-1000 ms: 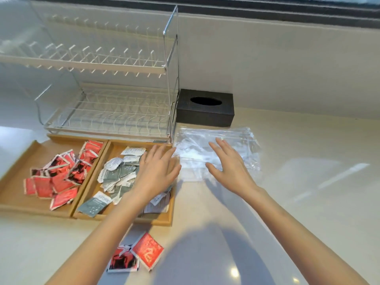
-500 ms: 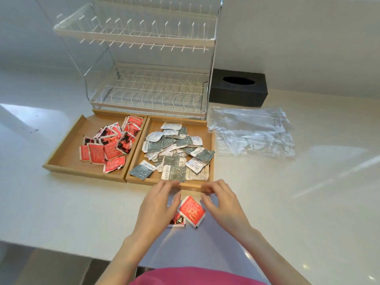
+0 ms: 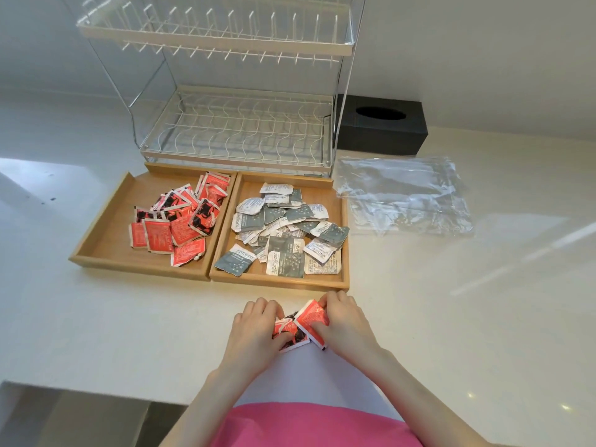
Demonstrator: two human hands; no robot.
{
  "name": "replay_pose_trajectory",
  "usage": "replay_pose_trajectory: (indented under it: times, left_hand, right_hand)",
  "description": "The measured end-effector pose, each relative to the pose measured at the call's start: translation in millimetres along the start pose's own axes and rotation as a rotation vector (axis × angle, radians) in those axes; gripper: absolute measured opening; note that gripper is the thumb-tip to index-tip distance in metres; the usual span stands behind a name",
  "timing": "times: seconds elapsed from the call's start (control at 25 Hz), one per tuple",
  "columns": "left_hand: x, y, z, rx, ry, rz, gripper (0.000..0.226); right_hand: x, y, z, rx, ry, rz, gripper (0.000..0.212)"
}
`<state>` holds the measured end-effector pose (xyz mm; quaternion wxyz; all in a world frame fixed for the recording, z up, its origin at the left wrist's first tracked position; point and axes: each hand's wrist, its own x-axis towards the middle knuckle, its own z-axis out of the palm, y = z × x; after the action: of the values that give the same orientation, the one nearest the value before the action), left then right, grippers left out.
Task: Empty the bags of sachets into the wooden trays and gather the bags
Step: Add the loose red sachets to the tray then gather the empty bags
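Two wooden trays stand side by side on the white counter. The left tray [image 3: 106,233] holds several red sachets [image 3: 180,217]. The right tray [image 3: 344,221] holds several grey and white sachets [image 3: 283,227]. Clear empty plastic bags [image 3: 403,195] lie flat to the right of the trays. In front of the right tray, my left hand [image 3: 254,330] and my right hand [image 3: 345,324] are both closed on a few loose red sachets [image 3: 306,321] lying on the counter, pinching them together from either side.
A white wire dish rack [image 3: 238,124] stands behind the trays. A black tissue box [image 3: 383,130] sits at the back right against the wall. The counter's front edge [image 3: 96,387] runs just below my hands.
My hands left the plastic bags and the right tray, came back to the loose red sachets near the counter's front, and closed on them from both sides.
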<state>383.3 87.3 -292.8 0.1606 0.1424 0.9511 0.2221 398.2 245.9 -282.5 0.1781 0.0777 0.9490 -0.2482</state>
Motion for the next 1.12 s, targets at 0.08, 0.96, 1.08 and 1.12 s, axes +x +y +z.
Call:
replay_pose_trajectory:
  times: [0.08,0.96,1.08,1.12]
  left_hand:
    - [-0.7,-0.3,0.0,-0.035,-0.024,0.014,0.023]
    - [37.4,-123.3,-127.6,-0.582,0.327,-0.167,0.031]
    - [46.3,-148.1,-137.2,-0.636,0.333,-0.224,0.022]
    - [49.0,-152.8,-140.1,-0.668,0.33,-0.241,0.019]
  right_hand:
    - [-0.7,0.0,0.4,0.04,-0.013,0.003,0.019]
    - [75.6,-138.2,-8.1,0.806,-0.006,0.016,0.023]
    - [98.0,-160.5,-4.2,0.71,0.016,-0.023,0.019]
    - [103.5,-167.4,-3.3,0.684,0.021,-0.036,0.017]
